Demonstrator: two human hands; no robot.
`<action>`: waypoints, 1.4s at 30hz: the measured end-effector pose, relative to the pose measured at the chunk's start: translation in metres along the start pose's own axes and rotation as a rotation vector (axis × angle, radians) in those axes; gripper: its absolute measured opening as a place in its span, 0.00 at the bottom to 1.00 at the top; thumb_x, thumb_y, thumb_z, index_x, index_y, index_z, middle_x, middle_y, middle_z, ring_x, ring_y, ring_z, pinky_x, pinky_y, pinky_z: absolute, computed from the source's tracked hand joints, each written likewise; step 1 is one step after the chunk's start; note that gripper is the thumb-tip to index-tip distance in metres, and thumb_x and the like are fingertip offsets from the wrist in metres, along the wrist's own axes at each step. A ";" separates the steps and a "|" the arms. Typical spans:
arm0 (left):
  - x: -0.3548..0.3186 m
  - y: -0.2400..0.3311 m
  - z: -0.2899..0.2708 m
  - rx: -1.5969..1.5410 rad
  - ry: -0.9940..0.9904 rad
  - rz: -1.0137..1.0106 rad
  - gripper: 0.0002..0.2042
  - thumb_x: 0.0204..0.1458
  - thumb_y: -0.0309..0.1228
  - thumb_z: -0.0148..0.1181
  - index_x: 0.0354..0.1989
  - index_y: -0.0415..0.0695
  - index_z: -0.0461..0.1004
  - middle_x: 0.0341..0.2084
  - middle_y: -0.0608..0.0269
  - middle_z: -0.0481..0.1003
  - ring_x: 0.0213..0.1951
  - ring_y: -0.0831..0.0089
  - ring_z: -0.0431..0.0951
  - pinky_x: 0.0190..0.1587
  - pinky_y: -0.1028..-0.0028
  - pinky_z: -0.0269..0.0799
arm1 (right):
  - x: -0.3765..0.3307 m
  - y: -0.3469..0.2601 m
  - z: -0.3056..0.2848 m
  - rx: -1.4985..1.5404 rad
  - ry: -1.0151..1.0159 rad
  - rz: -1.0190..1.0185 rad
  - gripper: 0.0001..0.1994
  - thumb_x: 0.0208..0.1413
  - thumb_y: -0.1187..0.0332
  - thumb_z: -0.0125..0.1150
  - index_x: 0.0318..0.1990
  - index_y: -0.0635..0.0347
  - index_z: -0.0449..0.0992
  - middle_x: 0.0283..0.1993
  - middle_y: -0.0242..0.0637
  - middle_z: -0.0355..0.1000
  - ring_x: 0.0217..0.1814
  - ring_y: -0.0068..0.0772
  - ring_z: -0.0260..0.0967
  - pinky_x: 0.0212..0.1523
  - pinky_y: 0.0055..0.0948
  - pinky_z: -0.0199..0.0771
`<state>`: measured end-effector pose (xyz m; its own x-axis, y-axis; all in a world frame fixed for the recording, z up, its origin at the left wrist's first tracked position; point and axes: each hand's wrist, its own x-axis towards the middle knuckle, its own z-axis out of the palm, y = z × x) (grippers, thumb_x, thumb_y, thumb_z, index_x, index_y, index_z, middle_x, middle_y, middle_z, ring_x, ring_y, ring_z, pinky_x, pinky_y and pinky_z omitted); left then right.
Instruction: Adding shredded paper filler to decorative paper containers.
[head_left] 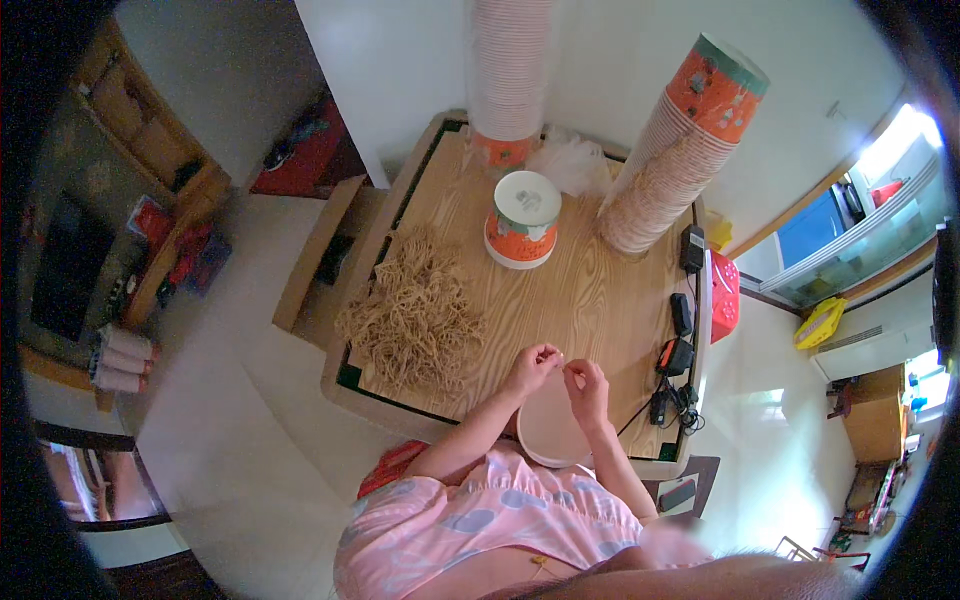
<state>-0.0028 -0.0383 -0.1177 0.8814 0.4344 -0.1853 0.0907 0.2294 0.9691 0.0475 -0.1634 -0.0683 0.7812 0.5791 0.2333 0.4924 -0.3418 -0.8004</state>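
Observation:
At the table's near edge, my left hand point(537, 366) and my right hand point(587, 388) are raised close together, fingertips pinched. What they hold, if anything, is too small to make out. Just below them a white paper bucket point(548, 425) stands against my body, its pale inside partly hidden by my right hand and forearm. A heap of tan twisted cords point(415, 315) lies to the left of my hands. Farther off, an orange and green paper bucket point(522, 240) rests upside down on the wood-grain table point(560, 300).
Behind rise a tall stack of nested buckets point(508, 80) and a leaning stack point(660, 170). Crumpled clear plastic point(570, 163) lies between them. Black adapters point(681, 315) and a tangled cable point(688, 408) line the right edge. A cardboard box point(318, 265) stands left of the table.

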 end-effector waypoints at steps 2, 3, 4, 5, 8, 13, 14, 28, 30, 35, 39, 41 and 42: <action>-0.002 0.002 0.002 -0.077 0.101 0.017 0.05 0.49 0.30 0.56 0.28 0.41 0.75 0.23 0.68 0.74 0.26 0.83 0.71 0.30 0.80 0.67 | 0.002 -0.002 -0.001 -0.018 -0.017 -0.028 0.04 0.46 0.76 0.57 0.30 0.64 0.70 0.28 0.41 0.69 0.32 0.36 0.69 0.36 0.28 0.70; -0.002 0.001 0.002 -0.060 0.121 0.015 0.05 0.49 0.29 0.56 0.28 0.41 0.74 0.23 0.67 0.74 0.28 0.82 0.71 0.31 0.80 0.68 | 0.004 -0.004 -0.001 -0.036 -0.034 -0.059 0.04 0.46 0.76 0.57 0.31 0.64 0.70 0.28 0.41 0.69 0.33 0.36 0.69 0.35 0.28 0.70; -0.002 0.001 0.002 -0.043 0.140 0.012 0.05 0.49 0.29 0.56 0.28 0.40 0.74 0.24 0.67 0.74 0.29 0.81 0.72 0.32 0.80 0.68 | 0.004 -0.006 -0.001 -0.035 -0.035 -0.058 0.04 0.46 0.76 0.57 0.31 0.64 0.70 0.28 0.41 0.69 0.33 0.36 0.69 0.35 0.28 0.70; -0.003 0.004 0.002 -0.043 0.139 0.010 0.05 0.49 0.29 0.56 0.28 0.40 0.74 0.24 0.67 0.74 0.29 0.81 0.72 0.32 0.80 0.68 | 0.004 -0.008 -0.001 -0.054 -0.039 -0.039 0.04 0.47 0.76 0.56 0.31 0.64 0.70 0.28 0.41 0.70 0.32 0.36 0.69 0.35 0.28 0.70; -0.007 0.011 0.000 0.067 0.073 0.026 0.05 0.48 0.28 0.57 0.29 0.39 0.74 0.25 0.66 0.75 0.30 0.80 0.72 0.33 0.79 0.68 | 0.005 -0.019 -0.003 -0.033 -0.039 0.067 0.04 0.48 0.75 0.56 0.31 0.64 0.70 0.28 0.42 0.70 0.32 0.34 0.70 0.34 0.28 0.70; -0.013 0.018 0.000 0.034 0.049 0.021 0.05 0.47 0.28 0.58 0.28 0.38 0.75 0.23 0.67 0.75 0.28 0.80 0.73 0.33 0.78 0.69 | 0.005 -0.009 0.001 0.038 -0.026 0.153 0.04 0.50 0.73 0.55 0.32 0.65 0.69 0.27 0.42 0.71 0.32 0.30 0.70 0.33 0.27 0.70; -0.013 0.016 -0.002 0.034 0.051 0.021 0.05 0.47 0.28 0.58 0.28 0.38 0.75 0.23 0.67 0.75 0.28 0.80 0.73 0.33 0.78 0.69 | 0.006 -0.008 0.002 0.037 -0.029 0.132 0.04 0.51 0.74 0.54 0.32 0.65 0.69 0.27 0.42 0.71 0.31 0.29 0.70 0.34 0.27 0.70; -0.013 0.013 -0.015 0.234 -0.019 0.049 0.06 0.48 0.31 0.59 0.28 0.41 0.74 0.21 0.69 0.74 0.25 0.84 0.70 0.28 0.81 0.66 | 0.003 -0.017 0.004 0.073 -0.062 0.189 0.07 0.48 0.76 0.56 0.34 0.64 0.67 0.29 0.43 0.69 0.31 0.38 0.70 0.33 0.31 0.69; -0.012 0.007 -0.013 0.129 0.016 0.027 0.06 0.48 0.30 0.58 0.27 0.41 0.73 0.21 0.69 0.74 0.25 0.83 0.70 0.28 0.81 0.66 | 0.000 -0.015 0.006 0.069 -0.046 0.120 0.05 0.48 0.76 0.55 0.32 0.63 0.67 0.29 0.42 0.69 0.31 0.39 0.69 0.34 0.31 0.69; -0.008 0.000 -0.012 0.092 0.104 0.056 0.06 0.49 0.30 0.56 0.27 0.40 0.71 0.22 0.69 0.73 0.25 0.82 0.70 0.29 0.80 0.66 | 0.001 -0.018 0.004 0.068 -0.066 0.053 0.02 0.48 0.77 0.54 0.30 0.63 0.68 0.29 0.40 0.68 0.34 0.40 0.67 0.36 0.30 0.68; -0.011 0.008 -0.011 0.158 0.123 0.083 0.06 0.47 0.30 0.58 0.26 0.40 0.73 0.21 0.69 0.74 0.25 0.83 0.71 0.30 0.80 0.67 | 0.001 -0.017 0.003 0.045 -0.071 0.012 0.02 0.48 0.77 0.53 0.30 0.63 0.68 0.30 0.41 0.68 0.34 0.40 0.67 0.35 0.30 0.67; -0.012 0.008 -0.013 0.179 0.106 0.105 0.06 0.47 0.30 0.59 0.26 0.40 0.73 0.21 0.69 0.74 0.25 0.83 0.71 0.30 0.80 0.67 | 0.000 -0.021 0.004 0.077 -0.060 0.059 0.03 0.48 0.78 0.53 0.31 0.63 0.68 0.30 0.41 0.68 0.34 0.39 0.68 0.35 0.30 0.68; -0.014 0.011 -0.013 0.163 0.065 0.099 0.06 0.46 0.30 0.60 0.26 0.40 0.74 0.20 0.68 0.74 0.25 0.83 0.71 0.30 0.80 0.68 | 0.000 -0.022 0.004 0.108 -0.046 0.108 0.03 0.48 0.78 0.54 0.31 0.63 0.68 0.30 0.41 0.68 0.33 0.38 0.68 0.35 0.30 0.68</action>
<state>-0.0197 -0.0307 -0.1070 0.8584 0.5045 -0.0929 0.0834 0.0414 0.9957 0.0351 -0.1530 -0.0529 0.8077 0.5775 0.1187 0.3603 -0.3242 -0.8747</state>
